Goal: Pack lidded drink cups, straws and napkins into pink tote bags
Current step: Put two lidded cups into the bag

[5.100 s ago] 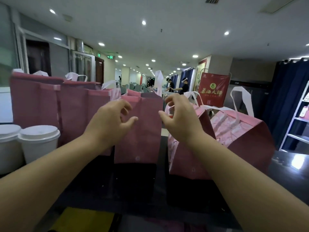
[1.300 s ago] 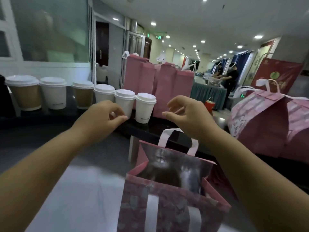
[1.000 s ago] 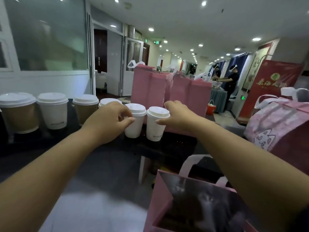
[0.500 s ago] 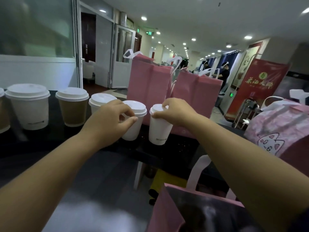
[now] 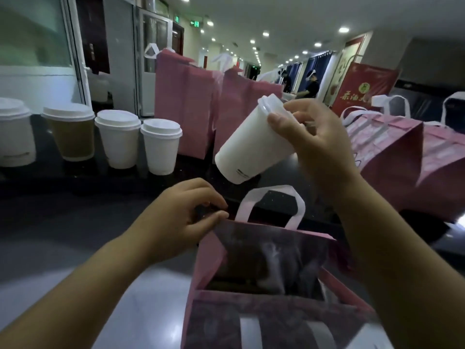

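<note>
My right hand grips a white lidded cup by its lid end, tilted in the air above an open pink tote bag. My left hand pinches the far left corner of that bag's rim. The bag's white handle stands up just under the cup. Inside the bag I see a dark lining; its contents are not clear.
A row of lidded cups stands on the dark counter at left, one of them brown. Upright pink bags stand behind them. More pink bags lie at right. People work far down the hall.
My right hand lifted the end cup off the counter and brought it, tilted, over the open bag. My left hand left the cups and took hold of the bag's rim.
</note>
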`<state>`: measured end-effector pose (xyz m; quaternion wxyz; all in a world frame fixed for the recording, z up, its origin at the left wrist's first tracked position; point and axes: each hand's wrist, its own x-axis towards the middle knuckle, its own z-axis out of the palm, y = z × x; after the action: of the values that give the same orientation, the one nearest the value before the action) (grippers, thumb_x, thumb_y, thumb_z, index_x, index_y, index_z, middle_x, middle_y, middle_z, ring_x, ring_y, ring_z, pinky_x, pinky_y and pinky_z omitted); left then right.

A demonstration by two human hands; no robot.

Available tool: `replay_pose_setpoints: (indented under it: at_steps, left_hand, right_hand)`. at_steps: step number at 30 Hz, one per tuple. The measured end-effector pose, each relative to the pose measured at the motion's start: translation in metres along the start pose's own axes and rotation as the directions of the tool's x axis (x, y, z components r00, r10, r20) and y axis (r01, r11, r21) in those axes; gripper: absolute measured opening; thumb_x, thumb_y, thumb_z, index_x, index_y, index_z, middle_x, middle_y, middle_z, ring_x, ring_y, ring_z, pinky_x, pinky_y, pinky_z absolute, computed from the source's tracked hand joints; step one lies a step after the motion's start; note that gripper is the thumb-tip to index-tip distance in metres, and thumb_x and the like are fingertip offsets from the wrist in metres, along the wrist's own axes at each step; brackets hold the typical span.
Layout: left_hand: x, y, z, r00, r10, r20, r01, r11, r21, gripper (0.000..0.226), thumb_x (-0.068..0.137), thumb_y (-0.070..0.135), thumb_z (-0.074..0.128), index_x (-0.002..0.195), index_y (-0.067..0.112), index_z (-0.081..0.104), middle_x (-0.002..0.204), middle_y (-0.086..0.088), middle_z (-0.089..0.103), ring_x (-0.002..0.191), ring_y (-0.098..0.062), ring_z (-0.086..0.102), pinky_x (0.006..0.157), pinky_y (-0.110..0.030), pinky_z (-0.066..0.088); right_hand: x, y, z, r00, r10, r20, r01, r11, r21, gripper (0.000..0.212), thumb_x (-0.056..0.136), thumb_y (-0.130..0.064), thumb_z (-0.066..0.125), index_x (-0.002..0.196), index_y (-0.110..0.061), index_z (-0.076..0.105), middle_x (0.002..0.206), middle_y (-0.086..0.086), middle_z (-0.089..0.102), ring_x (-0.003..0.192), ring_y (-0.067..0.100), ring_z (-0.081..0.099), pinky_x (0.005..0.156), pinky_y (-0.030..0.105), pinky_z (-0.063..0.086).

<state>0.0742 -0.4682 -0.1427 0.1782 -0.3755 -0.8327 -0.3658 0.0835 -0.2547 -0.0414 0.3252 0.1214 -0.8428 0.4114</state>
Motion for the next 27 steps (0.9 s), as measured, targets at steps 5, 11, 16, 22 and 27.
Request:
replay_pose_setpoints:
  at_steps: [5, 11, 16, 22, 27]
  left_hand:
    - [-0.02, 0.01, 0.016, 0.962, 0.002, 0.273, -0.061, 0.976, 0.211, 0.04, 0.078, 0.054, 0.035, 0.1, 0.039, 0.064, 0.108, 0.03, 0.05, 0.105, -0.004, 0.036, 0.079, -0.015, 0.038]
    - [-0.027, 0.022, 0.02, 0.913, -0.204, 0.353, 0.063, 0.926, 0.373, 0.023, 0.08, 0.06, 0.052, 0.096, 0.043, 0.053, 0.112, 0.026, 0.042, 0.108, -0.004, 0.03, 0.092, -0.026, 0.038]
    - [-0.03, 0.03, 0.02, 0.863, -0.277, 0.422, 0.096, 0.911, 0.401, 0.036, 0.074, 0.064, 0.057, 0.101, 0.045, 0.042, 0.117, 0.024, 0.031, 0.113, -0.005, 0.023, 0.091, -0.023, 0.033]
    - [-0.036, 0.038, 0.019, 0.782, -0.354, 0.513, 0.191, 0.919, 0.345, 0.065, 0.06, 0.069, 0.068, 0.109, 0.048, 0.031, 0.143, 0.025, 0.009, 0.115, 0.01, 0.008, 0.096, -0.018, 0.032]
    - [-0.038, 0.04, 0.02, 0.714, -0.398, 0.576, 0.245, 0.913, 0.327, 0.111, 0.054, 0.068, 0.072, 0.134, 0.049, -0.001, 0.142, 0.034, -0.02, 0.13, 0.007, -0.019, 0.114, -0.032, 0.009]
  right_hand:
    - [-0.051, 0.013, -0.023, 0.999, 0.043, 0.007, -0.044, 0.972, 0.23, 0.038, 0.071, -0.057, 0.055, 0.095, -0.028, 0.058, 0.095, 0.001, 0.063, 0.081, 0.007, 0.062, 0.059, 0.019, 0.048]
    - [-0.094, 0.04, -0.028, 0.981, 0.059, 0.185, -0.059, 0.998, -0.004, 0.05, 0.069, -0.062, 0.058, 0.108, -0.03, 0.06, 0.106, -0.005, 0.057, 0.095, 0.014, 0.058, 0.074, 0.034, 0.051]
    - [-0.112, 0.048, -0.024, 0.881, 0.073, 0.467, 0.046, 0.97, -0.239, 0.064, 0.063, -0.068, 0.06, 0.119, -0.038, 0.054, 0.116, -0.023, 0.047, 0.108, 0.0, 0.047, 0.086, 0.027, 0.047]
    - [-0.115, 0.054, -0.025, 0.747, 0.038, 0.663, 0.249, 0.909, -0.333, 0.065, 0.068, -0.053, 0.071, 0.127, -0.039, 0.046, 0.127, -0.025, 0.041, 0.112, 0.001, 0.046, 0.089, 0.027, 0.048]
    - [-0.114, 0.055, -0.032, 0.731, -0.089, 0.677, 0.369, 0.886, -0.282, 0.067, 0.068, -0.059, 0.065, 0.128, -0.034, 0.048, 0.129, -0.017, 0.044, 0.118, 0.009, 0.042, 0.093, 0.031, 0.046]
